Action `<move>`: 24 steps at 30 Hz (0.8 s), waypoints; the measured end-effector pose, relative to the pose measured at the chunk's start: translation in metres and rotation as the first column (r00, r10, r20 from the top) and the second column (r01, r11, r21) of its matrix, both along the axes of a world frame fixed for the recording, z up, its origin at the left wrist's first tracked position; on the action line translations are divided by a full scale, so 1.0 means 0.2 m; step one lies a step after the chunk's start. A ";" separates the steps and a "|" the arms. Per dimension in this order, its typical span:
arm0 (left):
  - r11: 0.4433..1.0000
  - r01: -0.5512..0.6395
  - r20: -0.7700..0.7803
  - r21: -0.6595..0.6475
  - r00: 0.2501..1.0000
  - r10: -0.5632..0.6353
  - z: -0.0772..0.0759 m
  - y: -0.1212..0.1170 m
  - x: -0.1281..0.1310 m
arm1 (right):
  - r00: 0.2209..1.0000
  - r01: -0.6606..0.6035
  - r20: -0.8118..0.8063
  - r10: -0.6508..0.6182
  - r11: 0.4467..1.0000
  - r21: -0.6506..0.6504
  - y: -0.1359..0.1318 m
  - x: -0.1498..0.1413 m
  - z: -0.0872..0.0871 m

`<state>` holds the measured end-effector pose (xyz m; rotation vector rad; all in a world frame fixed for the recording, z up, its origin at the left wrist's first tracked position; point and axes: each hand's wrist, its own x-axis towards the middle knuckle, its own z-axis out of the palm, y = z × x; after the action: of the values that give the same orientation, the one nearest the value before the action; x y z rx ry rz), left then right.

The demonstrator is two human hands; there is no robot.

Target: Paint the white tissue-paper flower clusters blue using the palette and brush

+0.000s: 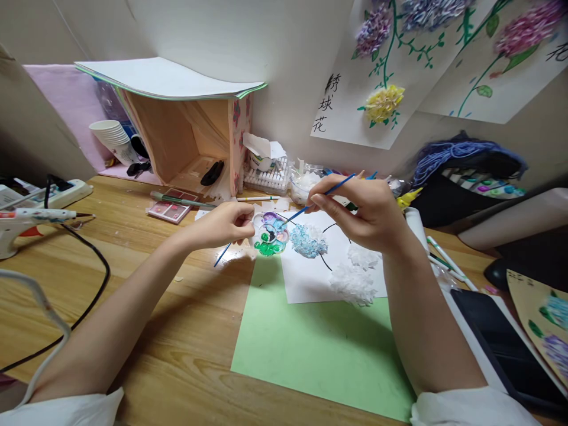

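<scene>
My left hand [233,223] pinches the left edge of a round paint palette [256,241] with purple, blue, black and green paint in its wells. Below that hand sticks out a blue stick [222,255], perhaps another brush; I cannot tell whether it is held. A thin blue paintbrush [333,188] is gripped in my right hand [355,207], its tip down at the palette's blue paint. Just right of the palette, a crumpled paper flower head [308,239], tinted light blue, sits on a white sheet [306,284] with black stem lines. White paper flower heads [352,284] lie on the sheet's right part.
Under the white sheet lies a green sheet [310,355]. A glue gun [39,219] with a black cord is at the left. An open cardboard box [186,130] stands behind, beside stacked paper cups [114,141]. At the right is a dark tablet-like slab [497,331].
</scene>
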<state>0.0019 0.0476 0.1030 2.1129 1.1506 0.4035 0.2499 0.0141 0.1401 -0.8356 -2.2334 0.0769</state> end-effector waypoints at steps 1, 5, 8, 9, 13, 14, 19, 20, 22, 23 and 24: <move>1.000 0.001 0.000 0.002 1.000 -0.001 0.00 0.00 0.00 | 1.000 -0.007 -0.009 0.007 1.000 0.003 0.00 0.00 0.00; 1.000 -0.007 -0.001 0.009 1.000 0.007 0.00 0.01 0.00 | 0.999 -0.045 0.017 0.045 0.999 0.003 0.00 0.00 0.00; 1.000 0.000 0.000 0.008 1.000 0.000 -0.01 0.01 -0.01 | 0.999 -0.028 0.021 0.028 0.999 0.020 0.00 0.00 0.00; 1.000 0.003 0.001 0.009 1.000 -0.003 -0.01 0.01 -0.01 | 1.000 -0.027 0.017 0.026 0.999 0.023 0.00 0.00 0.00; 1.000 -0.010 -0.001 0.018 1.000 0.010 -0.01 0.00 -0.01 | 0.998 -0.048 0.029 0.047 0.999 0.021 0.00 0.01 0.00; 1.000 -0.012 -0.003 0.018 1.000 0.012 -0.01 0.00 -0.01 | 0.998 -0.045 0.036 0.044 0.999 0.028 0.00 0.01 0.00; 1.000 0.000 -0.005 0.014 1.000 0.000 -0.01 0.00 -0.01 | 1.000 -0.006 0.023 0.005 0.997 0.079 0.01 0.00 -0.01; 1.000 0.001 -0.003 0.013 1.000 -0.001 -0.01 0.00 -0.01 | 1.000 -0.021 0.023 0.020 0.997 0.071 0.01 -0.01 -0.01; 1.000 0.003 0.003 0.013 1.000 -0.003 -0.01 0.00 -0.01 | 0.998 -0.060 0.037 0.059 0.997 0.046 0.01 -0.01 -0.01; 1.000 0.003 0.004 0.012 1.000 -0.003 -0.01 0.01 -0.01 | 0.997 -0.069 0.045 0.067 0.997 0.042 0.01 -0.01 -0.01; 1.000 0.003 0.003 0.012 1.000 -0.003 -0.02 0.01 -0.01 | 0.997 -0.064 0.046 0.062 0.997 0.049 0.01 -0.01 -0.01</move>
<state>0.0000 0.0491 0.0998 2.1229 1.1454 0.4131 0.2481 0.0159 0.1381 -0.7468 -2.2944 0.0320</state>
